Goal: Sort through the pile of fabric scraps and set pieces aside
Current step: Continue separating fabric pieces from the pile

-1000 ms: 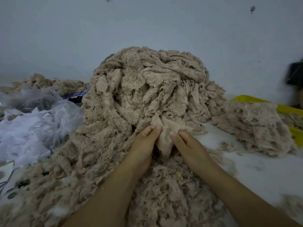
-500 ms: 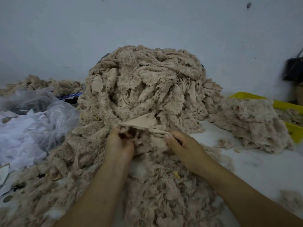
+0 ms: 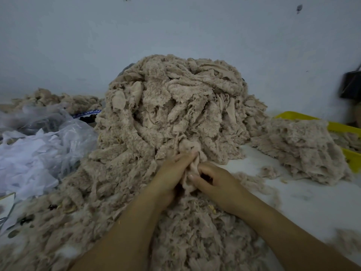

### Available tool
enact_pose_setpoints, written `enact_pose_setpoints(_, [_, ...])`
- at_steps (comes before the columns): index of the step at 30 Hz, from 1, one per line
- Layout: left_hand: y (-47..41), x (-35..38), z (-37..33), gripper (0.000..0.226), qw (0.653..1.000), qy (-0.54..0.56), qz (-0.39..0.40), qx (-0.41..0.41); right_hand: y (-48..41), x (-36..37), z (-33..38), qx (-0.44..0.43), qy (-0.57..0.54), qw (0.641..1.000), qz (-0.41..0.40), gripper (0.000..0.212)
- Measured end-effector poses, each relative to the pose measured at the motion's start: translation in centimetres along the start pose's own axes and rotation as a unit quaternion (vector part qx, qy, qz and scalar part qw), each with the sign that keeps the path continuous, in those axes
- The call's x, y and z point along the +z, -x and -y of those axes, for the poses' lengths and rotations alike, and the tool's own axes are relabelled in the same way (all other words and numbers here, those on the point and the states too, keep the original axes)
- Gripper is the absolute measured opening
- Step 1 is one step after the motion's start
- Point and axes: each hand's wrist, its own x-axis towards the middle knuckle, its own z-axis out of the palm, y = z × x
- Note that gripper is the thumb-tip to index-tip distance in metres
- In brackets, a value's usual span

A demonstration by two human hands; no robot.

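Beige scrap [image 3: 191,170]: pinched in our left hand [image 3: 172,174] and right hand [image 3: 216,181], fingers curled on it.
Pile [image 3: 175,106]: just beyond our fingertips.
Yellow bin [image 3: 291,115]: right of our fingers, beige fabric [image 3: 349,139] inside.
Plastic bag [image 3: 78,133]: leftward, white pieces [image 3: 25,163] inside.

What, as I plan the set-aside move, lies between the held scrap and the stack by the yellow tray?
Nothing blocking is visible. Both the left hand and right hand grip the scrap; between it and the stack lies only white table with a few low loose tufts.
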Motion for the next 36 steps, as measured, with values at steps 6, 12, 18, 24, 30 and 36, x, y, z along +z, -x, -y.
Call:
enact_pose_setpoints(6, [-1.0,-1.1,-0.7,0.020,0.960,0.280,-0.011,0.006,-0.1,0.1,-0.1,-0.023,0.036,0.998,0.051,0.039])
enact_pose_setpoints(12, [-1.0,-2.6,-1.1,0.042,0.928,0.351,-0.094,0.076,-0.1,-0.6,-0.4,0.042,-0.008,0.999,-0.032,0.038])
enact_pose_setpoints(18, [0.4,0.5,0.8,0.039,0.953,-0.269,0.016,0.141,-0.6,-1.8,-1.0,0.181,-0.245,0.935,-0.181,0.040])
enact_pose_setpoints(24, [-0.2,0.0,1.1,0.009,0.967,-0.190,-0.055,0.163,-1.1,-1.5,-1.3,0.169,-0.299,0.915,-0.210,0.030])
enact_pose_setpoints(30, [0.6,0.1,0.2,0.031,0.989,-0.053,0.018,0.137,-1.0,-1.5,-1.6,0.139,-0.227,0.947,-0.178,0.043])
enact_pose_setpoints(36, [0.1,0.3,1.2,0.036,0.954,-0.253,0.004,0.161,-0.7,-0.9,-1.5,0.109,-0.057,0.981,-0.149,0.026])
